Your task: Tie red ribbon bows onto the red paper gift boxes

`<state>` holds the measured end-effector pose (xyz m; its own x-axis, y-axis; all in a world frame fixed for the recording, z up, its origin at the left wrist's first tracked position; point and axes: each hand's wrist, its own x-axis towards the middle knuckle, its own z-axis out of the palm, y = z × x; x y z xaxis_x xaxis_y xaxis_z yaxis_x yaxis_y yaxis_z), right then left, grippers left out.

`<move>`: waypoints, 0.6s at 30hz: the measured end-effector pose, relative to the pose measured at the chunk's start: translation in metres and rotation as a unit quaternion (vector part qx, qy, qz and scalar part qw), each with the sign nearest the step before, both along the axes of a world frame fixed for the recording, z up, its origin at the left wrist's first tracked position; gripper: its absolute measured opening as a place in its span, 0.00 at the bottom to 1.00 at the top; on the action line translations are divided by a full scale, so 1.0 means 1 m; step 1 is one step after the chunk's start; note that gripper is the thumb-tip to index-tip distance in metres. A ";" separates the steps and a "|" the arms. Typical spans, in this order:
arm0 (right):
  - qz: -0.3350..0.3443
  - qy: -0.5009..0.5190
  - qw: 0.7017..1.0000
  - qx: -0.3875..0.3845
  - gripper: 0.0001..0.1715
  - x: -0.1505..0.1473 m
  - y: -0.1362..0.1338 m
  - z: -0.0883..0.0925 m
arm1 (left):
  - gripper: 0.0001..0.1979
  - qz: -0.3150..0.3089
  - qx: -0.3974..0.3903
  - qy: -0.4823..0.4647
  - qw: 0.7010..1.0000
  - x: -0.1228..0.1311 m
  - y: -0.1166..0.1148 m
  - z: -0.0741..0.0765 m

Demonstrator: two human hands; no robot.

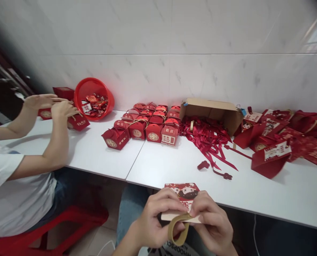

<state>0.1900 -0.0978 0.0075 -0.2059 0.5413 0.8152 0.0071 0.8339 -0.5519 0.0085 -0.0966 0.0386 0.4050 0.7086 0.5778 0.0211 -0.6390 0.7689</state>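
Close to the table's front edge, a small printed red and white gift box [181,188] sits between my two hands. My left hand [158,217] is closed around its left side, with the thumb inside the loop of a tan strap [178,240]. On the other side, my right hand [212,221] grips the box, fingertips pressed at the strap's upper end. My fingers hide parts of the box's sides. Beyond my hands, a dark red flower-ended strap [223,174] and a small dark red piece [203,165] lie on the white table [254,193].
A cardboard box [214,105] on its side spills red ribbons [209,137]. Finished-looking red boxes [154,132] stand left of it; red bags [270,158] pile up right. A co-worker's hands [59,106] handle a box near a red bucket of sweets [109,103].
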 end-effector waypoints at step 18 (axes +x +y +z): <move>0.004 0.023 0.999 0.027 0.08 -0.015 0.000 0.000 | 0.17 -0.025 0.026 0.061 0.997 -0.016 -0.005 -0.005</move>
